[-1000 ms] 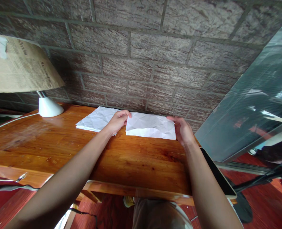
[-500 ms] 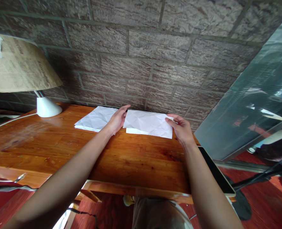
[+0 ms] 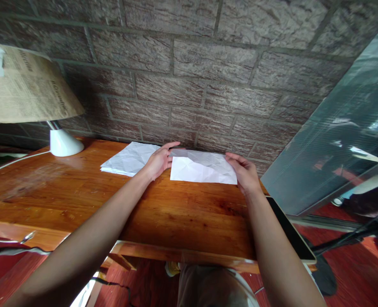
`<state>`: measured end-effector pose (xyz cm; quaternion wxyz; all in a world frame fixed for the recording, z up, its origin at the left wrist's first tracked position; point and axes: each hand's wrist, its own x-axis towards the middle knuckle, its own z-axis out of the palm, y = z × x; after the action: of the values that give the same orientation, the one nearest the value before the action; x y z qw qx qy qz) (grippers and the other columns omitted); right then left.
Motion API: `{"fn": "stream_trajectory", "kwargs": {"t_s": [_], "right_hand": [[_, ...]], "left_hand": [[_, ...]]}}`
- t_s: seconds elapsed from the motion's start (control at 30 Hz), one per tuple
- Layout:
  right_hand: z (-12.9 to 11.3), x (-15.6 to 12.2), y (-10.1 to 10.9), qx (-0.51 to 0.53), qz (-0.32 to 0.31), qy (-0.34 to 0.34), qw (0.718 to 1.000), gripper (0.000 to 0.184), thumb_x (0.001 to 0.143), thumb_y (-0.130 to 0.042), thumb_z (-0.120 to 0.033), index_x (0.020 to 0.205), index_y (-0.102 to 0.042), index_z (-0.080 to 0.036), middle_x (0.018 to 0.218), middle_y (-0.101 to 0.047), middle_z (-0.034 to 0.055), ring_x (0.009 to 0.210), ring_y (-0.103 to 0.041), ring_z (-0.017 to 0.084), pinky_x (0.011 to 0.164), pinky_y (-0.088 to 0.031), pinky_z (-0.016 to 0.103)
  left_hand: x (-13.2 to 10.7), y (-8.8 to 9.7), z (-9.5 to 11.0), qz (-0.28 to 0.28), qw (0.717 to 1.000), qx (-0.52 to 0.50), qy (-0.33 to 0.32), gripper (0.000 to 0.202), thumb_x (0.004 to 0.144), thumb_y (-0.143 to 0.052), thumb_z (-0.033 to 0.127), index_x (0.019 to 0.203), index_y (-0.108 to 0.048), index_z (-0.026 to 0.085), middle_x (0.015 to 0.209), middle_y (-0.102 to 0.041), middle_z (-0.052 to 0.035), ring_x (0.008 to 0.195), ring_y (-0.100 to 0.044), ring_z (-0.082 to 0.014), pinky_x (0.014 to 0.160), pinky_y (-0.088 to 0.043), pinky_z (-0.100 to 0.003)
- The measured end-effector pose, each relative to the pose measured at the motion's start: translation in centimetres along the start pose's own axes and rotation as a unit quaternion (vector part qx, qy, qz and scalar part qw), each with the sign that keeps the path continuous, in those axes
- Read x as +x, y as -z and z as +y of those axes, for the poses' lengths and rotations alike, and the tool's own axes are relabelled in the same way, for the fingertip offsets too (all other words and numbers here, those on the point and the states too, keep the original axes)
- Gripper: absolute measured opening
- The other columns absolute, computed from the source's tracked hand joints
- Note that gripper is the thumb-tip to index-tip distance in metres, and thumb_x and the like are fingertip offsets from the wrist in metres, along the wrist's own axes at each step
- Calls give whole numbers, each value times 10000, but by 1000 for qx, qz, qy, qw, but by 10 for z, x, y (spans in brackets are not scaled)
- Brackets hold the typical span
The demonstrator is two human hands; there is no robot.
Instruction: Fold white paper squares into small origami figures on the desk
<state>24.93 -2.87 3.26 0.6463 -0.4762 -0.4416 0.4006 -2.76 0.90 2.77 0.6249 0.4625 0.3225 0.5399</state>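
Note:
A creased white sheet of paper [image 3: 203, 169] stretches between my hands near the back of the desk, its shaded upper part bent over along the top edge. My right hand [image 3: 245, 171] pinches its right end between thumb and fingers. At the other end is my left hand [image 3: 158, 163], fingers spread and touching the sheet's left edge; some fingertips are hidden by the paper. Left of that hand lies a stack of creased white paper [image 3: 129, 158], partly covered by the hand.
A lamp with a newsprint shade [image 3: 29, 87] and white base [image 3: 65, 143] stands at the left of the wooden desk [image 3: 176, 217]. A brick wall [image 3: 189, 94] rises behind. A dark flat panel [image 3: 288, 230] sits at the right edge, beside a glass partition [image 3: 330, 128].
The sheet's upper part has tipped back and its face has turned shaded, while more of the bright lower part shows. My left fingers have spread and shifted slightly right.

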Motion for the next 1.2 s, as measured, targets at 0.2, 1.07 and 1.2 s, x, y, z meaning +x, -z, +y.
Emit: {"fn": "stream_trajectory", "kwargs": {"t_s": [0.2, 1.07, 1.2], "right_hand": [[-1, 1, 0, -31, 10, -36, 999, 486, 600, -847, -647, 844, -785, -231, 945, -797, 66, 1014, -715, 303, 813, -573, 361], [10, -9, -17, 48, -16, -79, 996, 203, 650, -860, -385, 714, -749, -228, 777, -789, 20, 806, -742, 252, 797, -605, 361], [12, -8, -22, 115, -27, -88, 989, 166, 681, -822, -327, 749, -716, -219, 810, -787, 29, 820, -743, 240, 779, -621, 362]], "left_hand": [[0, 5, -11, -40, 995, 88, -28, 471, 677, -821, 282, 1134, -743, 196, 1147, -763, -80, 989, -705, -220, 855, -546, -313], [-7, -4, -25, 56, 850, 434, -294, 932, 772, -751, 595, 1526, -400, 173, 1568, -446, -204, 1460, -410, -339, 1172, -372, -495], [-26, -25, -28, -188, 759, 522, -341, 1094, 697, -820, 603, 1594, -308, 241, 1660, -331, -129, 1548, -271, -328, 1259, -255, -476]]}}
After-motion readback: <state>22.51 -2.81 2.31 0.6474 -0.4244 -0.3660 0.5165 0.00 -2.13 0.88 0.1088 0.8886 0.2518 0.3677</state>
